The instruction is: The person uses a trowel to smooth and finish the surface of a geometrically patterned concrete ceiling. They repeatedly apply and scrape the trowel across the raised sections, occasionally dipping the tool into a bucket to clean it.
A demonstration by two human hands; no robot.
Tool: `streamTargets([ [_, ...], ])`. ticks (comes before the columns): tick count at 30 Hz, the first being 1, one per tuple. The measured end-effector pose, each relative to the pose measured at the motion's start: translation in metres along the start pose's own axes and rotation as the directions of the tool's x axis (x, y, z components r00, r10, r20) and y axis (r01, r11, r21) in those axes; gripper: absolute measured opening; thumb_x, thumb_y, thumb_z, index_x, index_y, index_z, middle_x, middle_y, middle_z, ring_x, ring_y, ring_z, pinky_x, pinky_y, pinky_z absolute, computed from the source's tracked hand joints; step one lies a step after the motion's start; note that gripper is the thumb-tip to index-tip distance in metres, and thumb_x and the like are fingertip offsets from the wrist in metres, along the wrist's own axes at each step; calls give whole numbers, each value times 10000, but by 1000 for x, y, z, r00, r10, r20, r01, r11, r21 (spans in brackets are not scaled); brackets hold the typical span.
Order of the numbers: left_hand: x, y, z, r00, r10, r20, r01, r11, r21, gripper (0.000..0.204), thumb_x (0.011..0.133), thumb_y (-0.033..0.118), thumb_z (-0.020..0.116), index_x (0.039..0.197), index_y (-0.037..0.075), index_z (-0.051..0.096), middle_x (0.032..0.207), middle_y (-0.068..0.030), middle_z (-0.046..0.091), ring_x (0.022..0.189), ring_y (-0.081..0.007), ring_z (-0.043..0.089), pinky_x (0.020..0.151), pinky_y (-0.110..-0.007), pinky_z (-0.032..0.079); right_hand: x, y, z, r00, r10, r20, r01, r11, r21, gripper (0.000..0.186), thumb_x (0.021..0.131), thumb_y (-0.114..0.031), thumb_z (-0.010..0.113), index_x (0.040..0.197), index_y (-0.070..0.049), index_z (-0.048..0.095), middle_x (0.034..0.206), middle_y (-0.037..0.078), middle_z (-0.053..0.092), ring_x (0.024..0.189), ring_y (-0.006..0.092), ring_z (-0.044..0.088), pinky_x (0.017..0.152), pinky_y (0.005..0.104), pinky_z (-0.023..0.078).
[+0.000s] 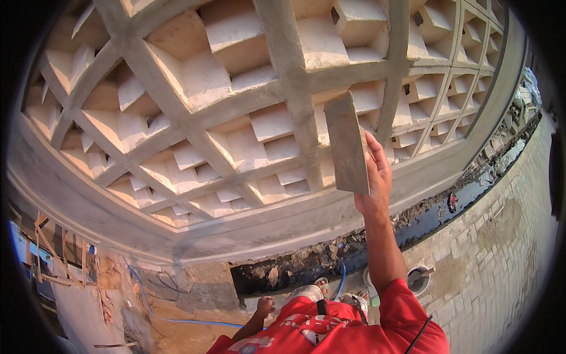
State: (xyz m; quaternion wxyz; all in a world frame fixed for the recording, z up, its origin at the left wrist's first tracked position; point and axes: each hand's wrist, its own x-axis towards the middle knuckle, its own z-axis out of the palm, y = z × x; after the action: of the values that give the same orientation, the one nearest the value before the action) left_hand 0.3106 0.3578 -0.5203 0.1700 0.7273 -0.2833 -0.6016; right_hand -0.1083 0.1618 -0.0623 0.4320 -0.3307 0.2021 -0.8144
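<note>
My right hand (377, 171) is raised against the patterned block wall (289, 65), its fingers closed behind a flat rectangular plastering float (346, 141). The float's grey, cement-smeared face points toward me, and its handle is hidden. It stands nearly upright in front of a grey rib between the pale openwork blocks; I cannot tell whether it touches the wall. Low beside my body, my left hand (266, 304) hangs with its fingers curled, and nothing shows in it.
A dug trench (283, 272) runs along the wall's foot, just ahead of my feet. White buckets (420, 279) stand by my right side on the block paving (471, 265). A blue hose (200, 322) crosses the ground at left. Wooden framing (53, 253) stands farther left.
</note>
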Motion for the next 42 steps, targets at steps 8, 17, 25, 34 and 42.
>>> streamTargets([
  [8, -14, 12, -24, 998, -67, -10, 68, 998, 18, 247, 861, 207, 534, 1062, 65, 534, 824, -114, 609, 497, -199, 583, 402, -296, 453, 7, 7, 16, 999, -43, 15, 43, 998, -46, 477, 894, -147, 545, 1297, 40, 372, 1142, 122, 543, 1002, 132, 547, 845, 267, 467],
  [17, -7, 39, -25, 999, -38, 31, 37, 999, 26, 209, 872, 204, 528, 1022, 59, 533, 792, -92, 584, 512, -180, 582, 399, -285, 447, 5, 15, 14, 999, -50, 2, 49, 979, -197, 476, 891, -152, 556, 1291, 44, 391, 1119, 107, 552, 1000, 131, 546, 865, 253, 443],
  [25, 1, 60, -30, 997, 0, 75, -7, 996, 92, 197, 860, 212, 541, 1026, 106, 537, 820, -83, 579, 552, -181, 593, 473, -295, 491, -1, 32, -6, 998, 26, -60, -42, 955, -295, 453, 898, -122, 523, 1295, 49, 392, 1078, 112, 568, 971, 123, 543, 845, 240, 431],
  [34, 0, 70, -21, 999, -24, 49, 20, 998, 66, 184, 879, 211, 530, 1007, 81, 550, 765, -77, 572, 501, -174, 585, 393, -271, 449, 3, 26, 4, 994, -56, -91, 33, 971, -235, 429, 904, -117, 509, 1287, 45, 406, 1025, 79, 566, 892, 95, 532, 808, 226, 432],
  [42, -2, 73, -18, 998, -43, 40, 39, 994, 100, 189, 878, 212, 530, 1009, 78, 551, 795, -88, 593, 509, -181, 591, 412, -285, 468, -4, 47, -35, 993, 54, -103, -84, 945, -317, 437, 900, -144, 524, 1281, 42, 417, 1070, 93, 561, 920, 109, 545, 824, 241, 438],
])
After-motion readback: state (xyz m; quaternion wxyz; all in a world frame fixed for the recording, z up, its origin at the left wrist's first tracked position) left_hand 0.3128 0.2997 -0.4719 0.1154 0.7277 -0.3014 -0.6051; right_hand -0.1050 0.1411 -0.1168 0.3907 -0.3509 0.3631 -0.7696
